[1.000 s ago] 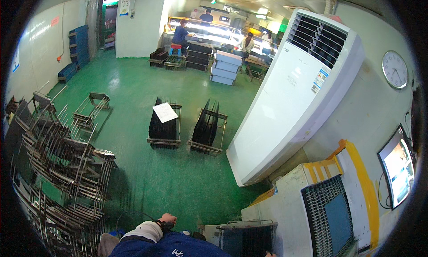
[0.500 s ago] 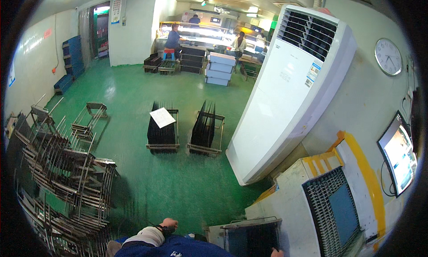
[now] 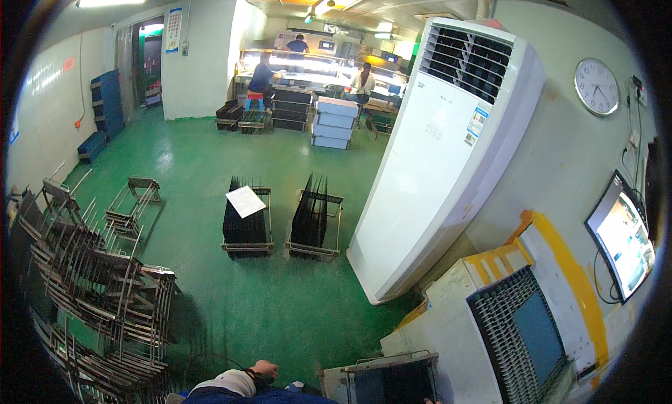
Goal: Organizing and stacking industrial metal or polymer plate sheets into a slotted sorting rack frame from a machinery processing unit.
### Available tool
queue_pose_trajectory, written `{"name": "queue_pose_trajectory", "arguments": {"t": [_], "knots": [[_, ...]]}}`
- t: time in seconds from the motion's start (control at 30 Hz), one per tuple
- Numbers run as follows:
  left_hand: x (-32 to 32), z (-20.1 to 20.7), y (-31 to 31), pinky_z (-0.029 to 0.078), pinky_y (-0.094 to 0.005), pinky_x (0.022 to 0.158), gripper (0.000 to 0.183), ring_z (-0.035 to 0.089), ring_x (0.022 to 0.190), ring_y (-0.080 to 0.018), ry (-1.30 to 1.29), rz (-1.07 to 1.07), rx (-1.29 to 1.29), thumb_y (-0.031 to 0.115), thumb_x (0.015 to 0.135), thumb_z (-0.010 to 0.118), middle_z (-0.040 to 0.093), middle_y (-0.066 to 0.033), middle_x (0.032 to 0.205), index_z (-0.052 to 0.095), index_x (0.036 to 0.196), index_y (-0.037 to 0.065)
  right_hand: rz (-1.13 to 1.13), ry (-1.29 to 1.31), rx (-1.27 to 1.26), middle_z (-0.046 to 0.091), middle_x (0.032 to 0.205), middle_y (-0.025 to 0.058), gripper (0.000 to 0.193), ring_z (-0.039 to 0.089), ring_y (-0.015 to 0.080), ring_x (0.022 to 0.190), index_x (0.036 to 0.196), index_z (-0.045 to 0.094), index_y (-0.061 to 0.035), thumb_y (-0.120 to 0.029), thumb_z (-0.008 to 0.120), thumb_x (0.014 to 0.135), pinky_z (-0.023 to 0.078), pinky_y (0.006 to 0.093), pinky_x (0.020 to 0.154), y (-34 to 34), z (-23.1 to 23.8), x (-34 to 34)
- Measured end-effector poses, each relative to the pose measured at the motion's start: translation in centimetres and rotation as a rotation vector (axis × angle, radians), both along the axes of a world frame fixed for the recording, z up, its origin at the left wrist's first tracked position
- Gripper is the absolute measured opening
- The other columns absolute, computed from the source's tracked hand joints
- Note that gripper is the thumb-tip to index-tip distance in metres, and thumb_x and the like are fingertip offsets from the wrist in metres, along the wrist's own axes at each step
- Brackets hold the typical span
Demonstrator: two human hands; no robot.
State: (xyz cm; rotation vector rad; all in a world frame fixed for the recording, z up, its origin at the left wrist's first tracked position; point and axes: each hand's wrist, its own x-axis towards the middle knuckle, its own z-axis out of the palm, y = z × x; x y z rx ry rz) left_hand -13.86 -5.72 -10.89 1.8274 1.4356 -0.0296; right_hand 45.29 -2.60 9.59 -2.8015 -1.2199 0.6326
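My left hand (image 3: 264,368) is low in the middle, in front of my body, with a dark band at the wrist and a white sleeve cuff. It looks curled closed, and I make out nothing in it. Only a sliver of my right hand (image 3: 430,401) shows at the bottom edge, beside the right side of a metal-framed rack (image 3: 392,358). A dark panel (image 3: 397,384) fills that rack. The right fingers are mostly cut off, so their grip is hidden.
Two racks of thin black sheets (image 3: 245,229) (image 3: 311,225) stand on the green floor, one with white paper (image 3: 246,202). Stacked metal frames (image 3: 119,292) crowd the left. At right are a tall air conditioner (image 3: 427,173), a machine with a mesh conveyor (image 3: 518,334) and a screen (image 3: 623,236). People work farther back.
The view has tilted up slightly, so the floor racks sit lower in the picture. My right hand has slipped mostly out of view; my left stays in front of my body.
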Motion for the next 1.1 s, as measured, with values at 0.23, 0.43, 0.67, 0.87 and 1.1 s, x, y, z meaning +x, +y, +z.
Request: {"name": "queue_pose_trajectory", "arguments": {"t": [0.23,0.43,0.67,0.87,1.1], "knots": [[0.5,1.4,-0.5,0.041,-0.0322,0.045,0.012,0.052,0.052,-0.0158,-0.720,0.848,-0.512,0.010,0.081,0.057,0.056,-0.0058,0.067,0.055,0.073,0.002,0.092,-0.080,0.215,0.050,0.124,0.0185,0.055,0.043,0.0338,0.117,0.116,0.054,-0.0024,-0.047,0.045,0.085,0.032,0.0444,0.100,-1.4,-7.9,4.5],[1.0,0.7,-0.1,0.043,-0.0325,0.046,0.013,0.057,0.055,-0.0180,-0.252,0.466,-0.086,0.010,0.081,0.055,0.060,-0.0094,0.070,0.056,0.074,0.000,0.027,0.039,0.111,0.048,0.127,0.0190,0.058,0.041,0.0358,0.120,0.119,0.052,-0.0011,-0.047,0.046,0.085,0.032,0.0448,0.100,-0.9,1.7,-1.3],[3.0,7.4,2.2,0.041,-0.0327,0.044,0.019,0.054,0.052,-0.0179,-0.850,1.166,-0.694,0.013,0.084,0.054,0.057,-0.0070,0.065,0.054,0.070,0.001,-0.030,0.080,-0.053,0.045,0.130,0.0195,0.065,0.037,0.0373,0.123,0.124,0.046,0.0008,-0.049,0.048,0.083,0.031,0.0420,0.100,-0.3,3.7,-2.1],[2.2,6.5,2.4,0.038,-0.0312,0.042,0.020,0.049,0.051,-0.0189,-0.878,1.228,-0.668,0.013,0.086,0.054,0.051,-0.0078,0.062,0.050,0.070,0.001,-0.083,0.071,0.127,0.053,0.120,0.0205,0.056,0.046,0.0375,0.115,0.115,0.055,0.0004,-0.046,0.051,0.083,0.034,0.0426,0.097,-1.1,1.5,-1.6],[2.2,5.1,-0.4,0.042,-0.0347,0.057,0.017,0.055,0.065,-0.0194,-0.752,0.936,-0.651,0.016,0.087,0.052,0.052,-0.0050,0.066,0.057,0.080,0.002,0.250,-0.055,0.091,0.057,0.113,0.0210,0.047,0.051,0.0395,0.105,0.110,0.057,0.0005,-0.039,0.051,0.085,0.039,0.0472,0.088,-0.6,1.8,-0.6]]}}
